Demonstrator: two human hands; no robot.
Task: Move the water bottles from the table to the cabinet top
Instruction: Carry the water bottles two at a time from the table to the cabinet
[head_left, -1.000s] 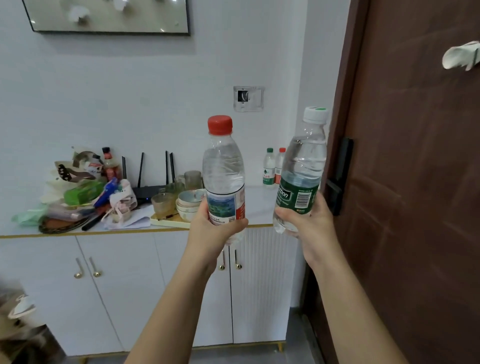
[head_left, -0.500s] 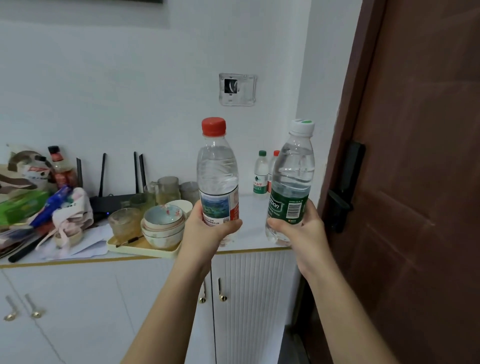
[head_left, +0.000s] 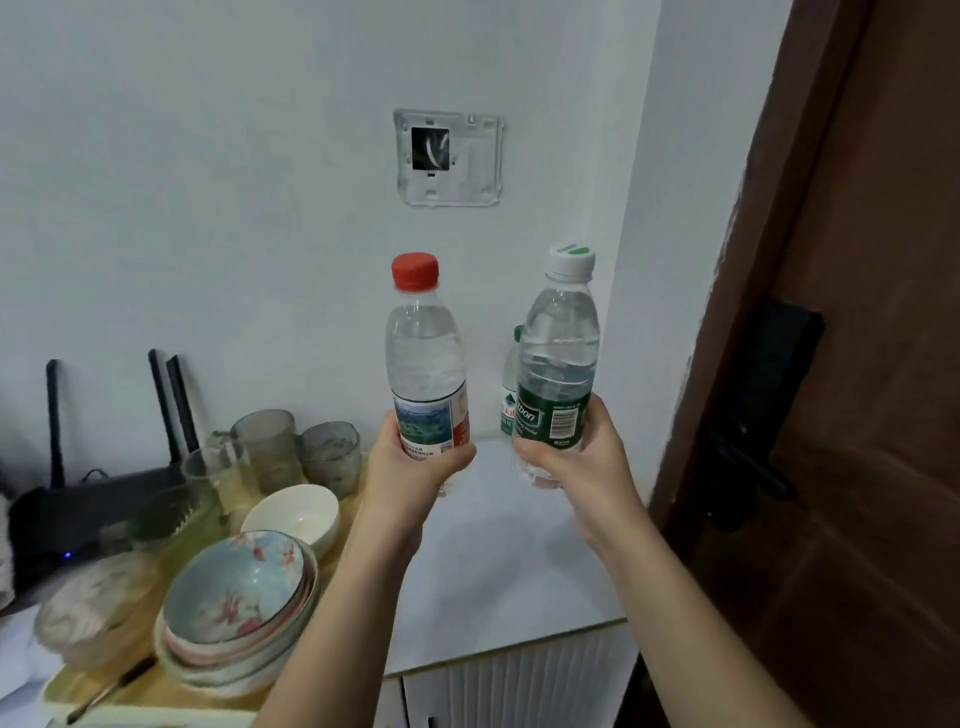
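My left hand (head_left: 410, 470) grips the lower part of a red-capped water bottle (head_left: 423, 353), held upright above the white cabinet top (head_left: 498, 561). My right hand (head_left: 576, 462) grips a white-capped bottle with a green label (head_left: 558, 358), upright and slightly to the right. Both bottles hover over the bare right part of the cabinet top. Behind the green-label bottle, another small bottle (head_left: 510, 400) stands by the wall, mostly hidden.
A tray (head_left: 156, 691) on the left holds stacked bowls (head_left: 239, 608) and several glasses (head_left: 270, 452). A black router (head_left: 78, 499) with antennas sits behind them. A brown door (head_left: 852, 364) with a black handle (head_left: 753, 415) borders the right side.
I have come closer to the cabinet. Both bottles now hang over the cabinet top rather than in front of its edge.
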